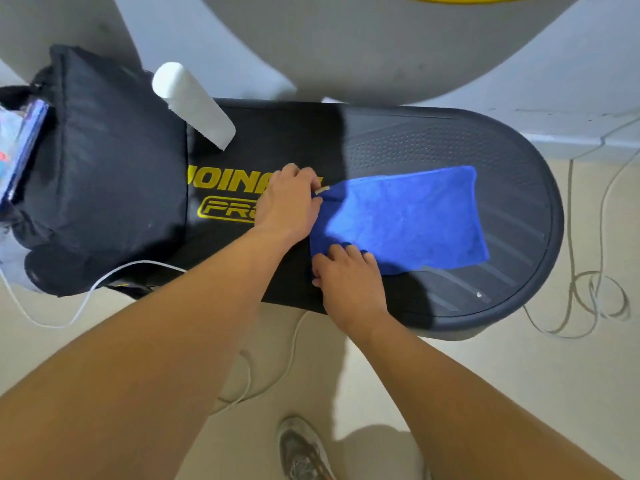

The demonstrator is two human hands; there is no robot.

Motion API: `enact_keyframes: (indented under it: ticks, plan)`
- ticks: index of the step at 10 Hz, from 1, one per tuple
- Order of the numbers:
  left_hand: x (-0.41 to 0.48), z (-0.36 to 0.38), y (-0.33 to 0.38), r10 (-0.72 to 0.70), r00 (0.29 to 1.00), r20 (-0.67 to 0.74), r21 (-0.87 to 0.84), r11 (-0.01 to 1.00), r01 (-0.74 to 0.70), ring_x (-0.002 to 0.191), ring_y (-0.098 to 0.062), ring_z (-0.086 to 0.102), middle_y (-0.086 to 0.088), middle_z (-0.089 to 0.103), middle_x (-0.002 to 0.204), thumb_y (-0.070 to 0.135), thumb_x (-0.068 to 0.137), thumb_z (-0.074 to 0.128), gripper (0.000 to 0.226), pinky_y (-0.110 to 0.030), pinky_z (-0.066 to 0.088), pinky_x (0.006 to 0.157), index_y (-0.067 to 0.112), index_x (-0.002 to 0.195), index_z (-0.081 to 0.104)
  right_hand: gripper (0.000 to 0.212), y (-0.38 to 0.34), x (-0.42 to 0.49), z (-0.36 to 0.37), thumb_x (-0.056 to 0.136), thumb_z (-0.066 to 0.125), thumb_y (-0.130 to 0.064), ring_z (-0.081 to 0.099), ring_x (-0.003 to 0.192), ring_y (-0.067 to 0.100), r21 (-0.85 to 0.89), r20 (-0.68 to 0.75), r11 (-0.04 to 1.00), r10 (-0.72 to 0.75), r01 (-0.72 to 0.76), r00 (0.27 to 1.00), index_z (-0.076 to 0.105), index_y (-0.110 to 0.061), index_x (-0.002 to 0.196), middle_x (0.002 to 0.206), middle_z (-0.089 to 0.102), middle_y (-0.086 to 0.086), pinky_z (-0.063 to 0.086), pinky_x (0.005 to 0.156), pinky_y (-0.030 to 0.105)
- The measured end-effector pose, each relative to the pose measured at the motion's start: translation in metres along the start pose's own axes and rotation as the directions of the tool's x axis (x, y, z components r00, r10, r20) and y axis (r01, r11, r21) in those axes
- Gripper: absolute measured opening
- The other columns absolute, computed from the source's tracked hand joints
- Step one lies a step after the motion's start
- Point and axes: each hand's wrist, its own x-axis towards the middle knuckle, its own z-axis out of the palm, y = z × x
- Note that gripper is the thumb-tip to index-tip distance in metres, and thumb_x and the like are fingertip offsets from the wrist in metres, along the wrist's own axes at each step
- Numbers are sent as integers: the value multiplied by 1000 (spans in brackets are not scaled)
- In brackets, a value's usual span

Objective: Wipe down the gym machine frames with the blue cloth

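Black bag (114, 161), paper roll (192, 102), white cable (145, 261), shoe (301, 452).

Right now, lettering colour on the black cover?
Yellow lettering on the black cover; head view.

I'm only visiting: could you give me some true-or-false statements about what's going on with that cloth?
1. The blue cloth lies spread flat on the dark platform. True.
2. Only one hand touches the cloth. False: the left hand and the right hand each hold a corner.
3. A white paper roll leans against the black bag. True.
4. The paper roll lies on the cloth. False: it is apart from it, beside the bag.
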Motion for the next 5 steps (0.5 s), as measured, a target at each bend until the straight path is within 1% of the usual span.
enact_keyframes:
  ticks: [1, 2, 3, 4, 5]
  plan:
    - [-3, -15, 4, -91, 993, 70, -195, 975, 103, 92, -17, 60, 6, 63, 96, 30, 89, 68, 13, -37, 52, 80, 28, 99, 59, 15, 6, -12, -16, 100, 51, -32, 52, 94, 20, 202, -23, 977, 70, -64, 997, 53, -18, 103, 101, 57, 1, 43, 80, 34]
    - [-5, -37, 25, -129, 988, 82, -364, 919, 150, 80, -6, 58, 12, 59, 83, 29, 85, 73, 14, -28, 49, 73, 27, 92, 61, 12, 17, -38, -43, 90, 62, -18, 50, 72, 18, 480, -118, 859, 268, -181, 956, 50, -16, 89, 80, 55, 0, 45, 68, 34]
    - [-1, -48, 63, -119, 988, 95, -439, 886, 149, 82, -9, 62, 10, 63, 84, 29, 81, 76, 16, -26, 49, 73, 24, 88, 63, 23, 50, -62, -72, 85, 59, -13, 55, 68, 21, 594, -123, 733, 492, -333, 862, 56, -18, 106, 69, 56, -4, 47, 67, 35]
    - [5, -42, 109, -84, 989, 126, -501, 855, 136, 88, -16, 66, 7, 67, 83, 33, 80, 76, 16, -29, 50, 77, 26, 84, 62, 28, 88, -78, -104, 90, 56, -20, 61, 85, 21, 564, 64, 629, 613, -535, 788, 60, -22, 117, 84, 67, -4, 46, 76, 30]
    - [8, -30, 148, -67, 988, 140, -547, 827, 134, 103, -16, 63, 5, 71, 104, 44, 86, 69, 34, -29, 47, 87, 22, 111, 64, 37, 127, -83, -110, 92, 53, -24, 62, 105, 31, 440, 120, 611, 687, -658, 717, 57, -17, 128, 115, 67, 7, 50, 90, 38]
